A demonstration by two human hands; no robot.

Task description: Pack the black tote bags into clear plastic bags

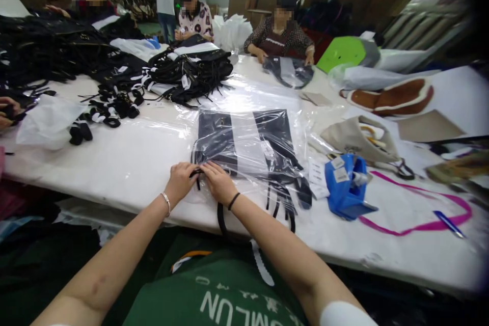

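Black bag (217, 137) in clear plastic (301, 137) lies by the bench's near edge (114, 196); both hands (181, 181) pinch a dark strap (196, 170); the loop (221, 219) drooping over that edge could snag, tugging it askew.

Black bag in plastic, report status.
Left hand and right hand together at near left corner. Black bag flat, clear plastic over it, white band across. Blue dispenser right, clear of both hands.

Blue tape dispenser (346, 186), pink strap (431, 225), blue pen (450, 224), brown shearling piece (389, 98)
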